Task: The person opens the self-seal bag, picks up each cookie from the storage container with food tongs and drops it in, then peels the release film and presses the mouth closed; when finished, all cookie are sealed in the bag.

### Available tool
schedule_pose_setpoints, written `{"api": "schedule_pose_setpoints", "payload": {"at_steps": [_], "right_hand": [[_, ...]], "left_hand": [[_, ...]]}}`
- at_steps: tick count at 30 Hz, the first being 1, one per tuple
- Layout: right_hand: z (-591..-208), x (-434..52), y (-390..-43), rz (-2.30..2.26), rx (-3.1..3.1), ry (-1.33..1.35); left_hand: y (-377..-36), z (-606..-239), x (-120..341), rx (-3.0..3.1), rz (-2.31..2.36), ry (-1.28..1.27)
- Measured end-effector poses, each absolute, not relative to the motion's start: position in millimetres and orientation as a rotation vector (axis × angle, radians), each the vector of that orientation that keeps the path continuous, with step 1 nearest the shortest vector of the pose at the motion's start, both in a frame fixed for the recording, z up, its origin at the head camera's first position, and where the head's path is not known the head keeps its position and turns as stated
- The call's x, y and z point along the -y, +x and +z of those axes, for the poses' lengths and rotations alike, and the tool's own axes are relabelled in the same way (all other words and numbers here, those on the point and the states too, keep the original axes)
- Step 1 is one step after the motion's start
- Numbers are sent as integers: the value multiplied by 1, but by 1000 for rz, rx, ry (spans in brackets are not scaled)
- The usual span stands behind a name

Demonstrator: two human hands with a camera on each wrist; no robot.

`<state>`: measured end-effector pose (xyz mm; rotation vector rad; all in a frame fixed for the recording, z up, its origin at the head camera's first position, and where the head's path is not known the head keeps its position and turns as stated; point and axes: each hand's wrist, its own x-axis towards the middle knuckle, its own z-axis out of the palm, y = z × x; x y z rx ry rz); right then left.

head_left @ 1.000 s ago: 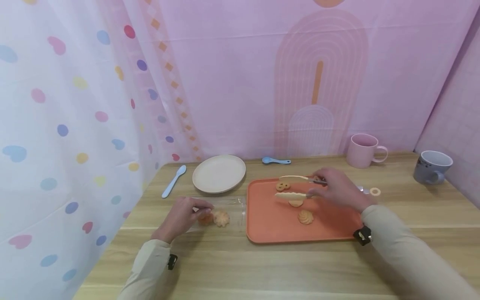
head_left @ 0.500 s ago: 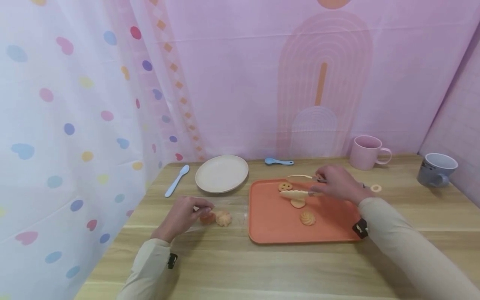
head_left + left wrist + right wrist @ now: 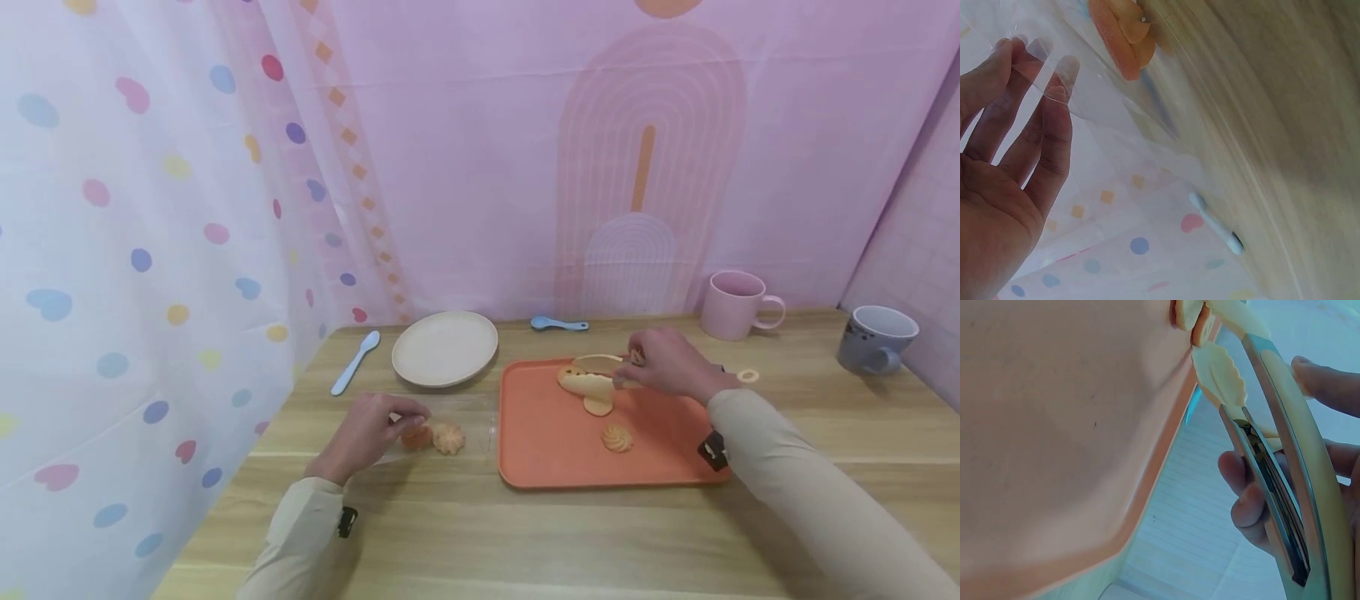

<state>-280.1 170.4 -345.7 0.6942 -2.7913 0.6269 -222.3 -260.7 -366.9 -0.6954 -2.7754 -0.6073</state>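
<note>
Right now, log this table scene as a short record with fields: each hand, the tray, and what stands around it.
left hand: pinches the clear plastic bag, which holds two biscuits
right hand: grips cream-tipped metal tongs, closing on a round biscuit
orange plastic tray: holds a swirl biscuit and another biscuit at the tongs
around: beige round plate, two blue spoons, pink mug, grey mug

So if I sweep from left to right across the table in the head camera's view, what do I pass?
Light blue spoon → left hand → beige plate → small blue spoon → orange tray → right hand holding tongs → pink mug → grey-blue mug.
</note>
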Motion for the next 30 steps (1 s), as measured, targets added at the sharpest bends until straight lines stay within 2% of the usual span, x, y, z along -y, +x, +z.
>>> {"api": "schedule_pose_setpoints", "payload": {"at_steps": [16, 30], "right_hand": [[-342, -163, -266, 715, 2746, 779], [-340, -126, -248, 862, 2813, 966]], "left_hand": [[-222, -367, 261, 2769, -644, -691], [-221, -365, 262, 2780, -662, -693]]}}
